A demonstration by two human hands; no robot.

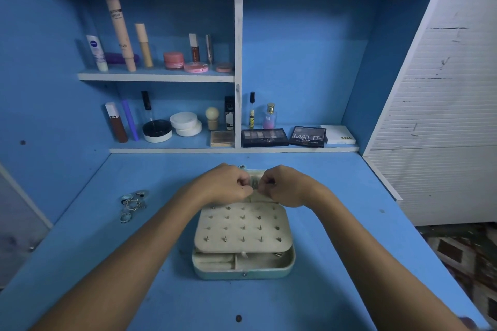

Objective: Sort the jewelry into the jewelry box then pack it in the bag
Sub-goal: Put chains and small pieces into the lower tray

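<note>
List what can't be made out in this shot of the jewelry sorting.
- What the left hand and right hand are working on: head view, curled fingers cover it.
- Far half of the jewelry box: hidden behind both hands.
- Rings on the desk: too small and tangled to count.

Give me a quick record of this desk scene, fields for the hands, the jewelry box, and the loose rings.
left hand: fingers curled, pinching something small over the box's far edge
right hand: fingers curled, pinching the same spot
pinched item: too small to identify
jewelry box: open, stud panel lying over the lower compartments
rings: clustered on desk, left of box, untouched
</note>
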